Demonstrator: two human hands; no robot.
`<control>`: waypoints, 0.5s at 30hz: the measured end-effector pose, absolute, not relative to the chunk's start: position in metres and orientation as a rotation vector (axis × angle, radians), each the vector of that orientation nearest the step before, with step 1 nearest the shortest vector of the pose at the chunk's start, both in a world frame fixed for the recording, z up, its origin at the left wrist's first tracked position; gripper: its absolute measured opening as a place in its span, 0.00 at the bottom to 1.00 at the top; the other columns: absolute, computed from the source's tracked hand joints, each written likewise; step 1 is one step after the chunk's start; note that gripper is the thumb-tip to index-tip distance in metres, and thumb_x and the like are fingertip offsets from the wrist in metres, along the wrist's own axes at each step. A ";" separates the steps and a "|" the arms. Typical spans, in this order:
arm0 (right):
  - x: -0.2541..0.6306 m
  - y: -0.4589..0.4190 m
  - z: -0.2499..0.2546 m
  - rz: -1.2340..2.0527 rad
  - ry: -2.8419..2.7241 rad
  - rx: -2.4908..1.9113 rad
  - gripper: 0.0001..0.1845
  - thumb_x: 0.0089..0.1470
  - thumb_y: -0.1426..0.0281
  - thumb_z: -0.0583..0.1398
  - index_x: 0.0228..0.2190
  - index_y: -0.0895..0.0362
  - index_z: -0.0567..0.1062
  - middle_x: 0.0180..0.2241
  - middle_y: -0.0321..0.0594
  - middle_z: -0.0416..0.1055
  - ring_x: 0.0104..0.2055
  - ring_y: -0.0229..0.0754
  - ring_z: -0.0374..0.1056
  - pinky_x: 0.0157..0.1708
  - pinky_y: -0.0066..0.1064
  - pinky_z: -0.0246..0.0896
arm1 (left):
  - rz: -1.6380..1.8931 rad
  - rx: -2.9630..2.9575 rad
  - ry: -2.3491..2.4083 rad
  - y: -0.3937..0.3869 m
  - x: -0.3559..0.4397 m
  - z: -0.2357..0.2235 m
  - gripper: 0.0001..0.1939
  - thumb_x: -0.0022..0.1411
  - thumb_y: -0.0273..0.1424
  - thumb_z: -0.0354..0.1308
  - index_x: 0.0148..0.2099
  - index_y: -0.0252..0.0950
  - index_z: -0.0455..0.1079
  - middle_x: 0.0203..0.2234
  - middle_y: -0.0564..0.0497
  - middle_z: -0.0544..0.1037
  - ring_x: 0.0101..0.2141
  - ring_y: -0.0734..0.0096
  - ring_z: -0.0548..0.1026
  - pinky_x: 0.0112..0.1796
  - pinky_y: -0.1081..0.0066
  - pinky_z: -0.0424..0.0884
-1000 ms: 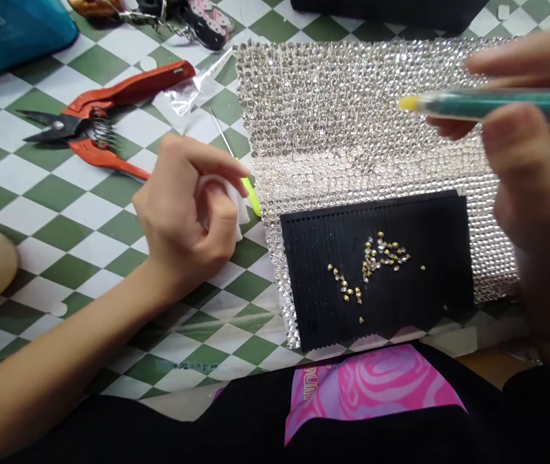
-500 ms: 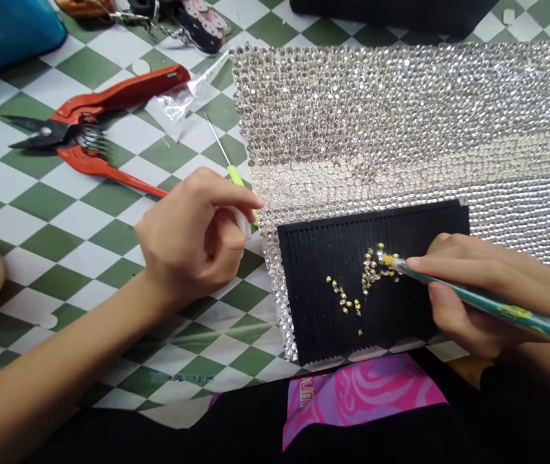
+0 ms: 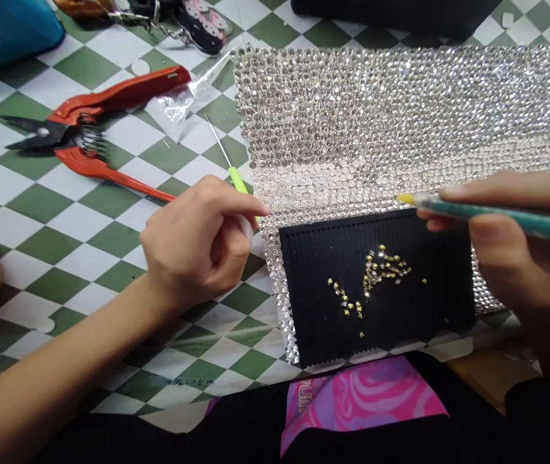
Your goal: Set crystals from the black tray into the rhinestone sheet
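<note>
My right hand (image 3: 521, 245) grips a teal rhinestone picker pencil (image 3: 492, 211) with a yellow tip. The tip hovers at the upper edge of a black ridged tray (image 3: 313, 322), over the rhinestone sheet (image 3: 352, 103); whether a stone clings to it I cannot tell. Small gold-backed rhinestones (image 3: 371, 270) lie loose on the tray, which rests on the sheet. My left hand (image 3: 202, 238) is curled closed at the sheet's left edge, its index fingertip touching the edge. What lies inside those fingers is hidden. Beside it is a green-handled awl (image 3: 238, 180), partly covered by the hand.
Red-handled snips (image 3: 91, 145) lie spread at the left, with a clear plastic bag (image 3: 178, 106) by one handle. Keys with a charm (image 3: 202, 26) and a blue case (image 3: 8, 32) are at the back. A black box (image 3: 391, 16) stands behind the sheet. A pink packet (image 3: 366, 393) is at the front edge.
My right hand has lifted the pencil from the rhinestones and moved up and right, off the tray's middle. My left hand has stayed nearly in place.
</note>
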State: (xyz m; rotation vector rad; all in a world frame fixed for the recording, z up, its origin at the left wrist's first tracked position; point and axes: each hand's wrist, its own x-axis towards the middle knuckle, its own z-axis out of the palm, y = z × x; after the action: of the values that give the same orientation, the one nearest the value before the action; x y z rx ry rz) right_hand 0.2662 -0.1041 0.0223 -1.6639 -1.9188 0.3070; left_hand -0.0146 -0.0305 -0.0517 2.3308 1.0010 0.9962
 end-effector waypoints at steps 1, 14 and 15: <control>0.265 -0.096 0.019 0.270 -1.974 -1.651 0.16 0.50 0.69 0.64 0.42 0.44 0.79 0.35 0.32 0.78 0.34 0.39 0.75 0.31 0.32 0.72 | 0.980 2.328 1.000 -0.031 -0.015 -0.052 0.15 0.52 0.18 0.44 0.34 0.35 0.71 0.21 0.58 0.71 0.21 0.92 0.63 0.25 0.82 0.58; 0.252 -0.062 -0.004 0.173 -2.146 -1.400 0.10 0.53 0.74 0.63 0.40 0.58 0.79 0.37 0.38 0.79 0.36 0.35 0.74 0.37 0.28 0.68 | 1.048 2.604 0.859 -0.028 -0.013 -0.052 0.14 0.53 0.15 0.45 0.35 0.36 0.67 0.24 0.56 0.66 0.28 0.88 0.62 0.29 0.82 0.61; 0.252 -0.062 -0.004 0.161 -2.159 -1.393 0.10 0.53 0.73 0.63 0.39 0.57 0.79 0.36 0.38 0.79 0.36 0.35 0.74 0.36 0.28 0.68 | 1.049 2.611 0.853 -0.028 -0.013 -0.051 0.14 0.53 0.15 0.45 0.35 0.36 0.66 0.24 0.56 0.65 0.28 0.88 0.62 0.28 0.82 0.60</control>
State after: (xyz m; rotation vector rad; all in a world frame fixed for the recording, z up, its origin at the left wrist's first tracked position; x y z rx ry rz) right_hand 0.2517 -0.0615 -0.0041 -1.3926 -2.1587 0.1607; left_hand -0.0125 -0.0280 -0.0509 2.6107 0.8533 1.0491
